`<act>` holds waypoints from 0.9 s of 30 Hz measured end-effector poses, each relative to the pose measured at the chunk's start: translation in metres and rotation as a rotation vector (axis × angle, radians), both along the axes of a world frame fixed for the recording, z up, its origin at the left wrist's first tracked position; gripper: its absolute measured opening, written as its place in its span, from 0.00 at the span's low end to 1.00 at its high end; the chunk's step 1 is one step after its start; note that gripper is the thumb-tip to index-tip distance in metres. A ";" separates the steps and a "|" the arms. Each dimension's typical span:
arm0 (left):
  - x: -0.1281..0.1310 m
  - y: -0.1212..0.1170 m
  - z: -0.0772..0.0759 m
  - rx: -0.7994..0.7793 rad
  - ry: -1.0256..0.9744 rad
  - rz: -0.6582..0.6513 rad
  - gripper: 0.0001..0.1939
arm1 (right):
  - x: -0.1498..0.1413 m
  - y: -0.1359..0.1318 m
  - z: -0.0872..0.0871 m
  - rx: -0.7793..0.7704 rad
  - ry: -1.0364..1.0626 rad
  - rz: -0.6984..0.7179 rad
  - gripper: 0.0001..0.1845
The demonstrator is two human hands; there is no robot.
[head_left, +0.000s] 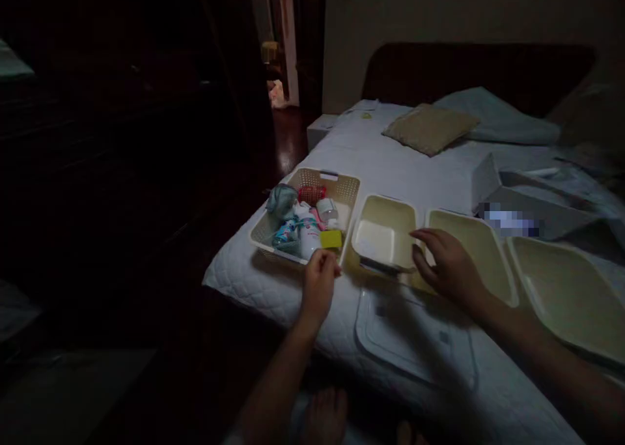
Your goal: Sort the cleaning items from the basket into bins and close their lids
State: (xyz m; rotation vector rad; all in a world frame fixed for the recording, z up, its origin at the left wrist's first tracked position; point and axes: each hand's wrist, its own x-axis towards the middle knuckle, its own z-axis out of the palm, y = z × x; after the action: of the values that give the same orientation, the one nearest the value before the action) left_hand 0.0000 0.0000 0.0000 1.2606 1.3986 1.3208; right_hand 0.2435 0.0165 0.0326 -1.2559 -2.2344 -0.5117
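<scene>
A cream perforated basket (pixel 352 194) sits on the bed's corner, filled with mixed items. Among them are a white bottle (pixel 308 233), a clear jar with a white lid (pixel 327 209), a yellow box (pixel 331 239), a red item (pixel 311 194) and a grey-green cloth-like bundle (pixel 282 199). My left hand (pixel 319 281) is curled closed at the basket's front right corner; whatever its fingers may hold is hidden. Over the gap between a small cream bin (pixel 385 214) and a second cream bin (pixel 473 249), my right hand (pixel 446 262) hangs with thumb and fingers apart, holding nothing visible.
A third cream bin (pixel 571 288) stands at the right. A translucent lid (pixel 415 341) lies flat at the bed's front edge. Behind the bins is an open grey box (pixel 532 200). Pillows (pixel 432 129) rest near the headboard (pixel 478 73). Dark floor (pixel 288 145) runs along the left.
</scene>
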 end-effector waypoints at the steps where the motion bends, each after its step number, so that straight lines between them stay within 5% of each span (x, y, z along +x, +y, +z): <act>1: 0.001 0.011 0.004 0.032 0.078 0.006 0.10 | -0.013 0.007 0.002 -0.020 -0.024 0.019 0.14; 9: -0.034 0.102 0.008 0.308 1.003 -0.103 0.10 | -0.094 0.065 0.022 -0.316 -0.251 -0.035 0.18; 14: -0.073 0.142 -0.003 0.320 1.367 -0.088 0.12 | -0.127 0.094 0.014 -0.398 -0.247 -0.112 0.16; 22: -0.099 0.173 -0.017 0.384 1.544 0.048 0.12 | -0.168 0.116 -0.029 -0.427 -0.134 -0.118 0.15; 27: -0.100 0.183 -0.028 0.199 1.437 0.285 0.15 | -0.168 0.116 -0.060 -0.501 -0.142 -0.138 0.17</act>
State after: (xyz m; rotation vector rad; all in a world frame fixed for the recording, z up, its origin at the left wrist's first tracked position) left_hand -0.0998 0.1833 -0.0280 2.4052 2.4663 0.5781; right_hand 0.0759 0.1330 -0.0278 -1.6728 -2.5009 -0.0852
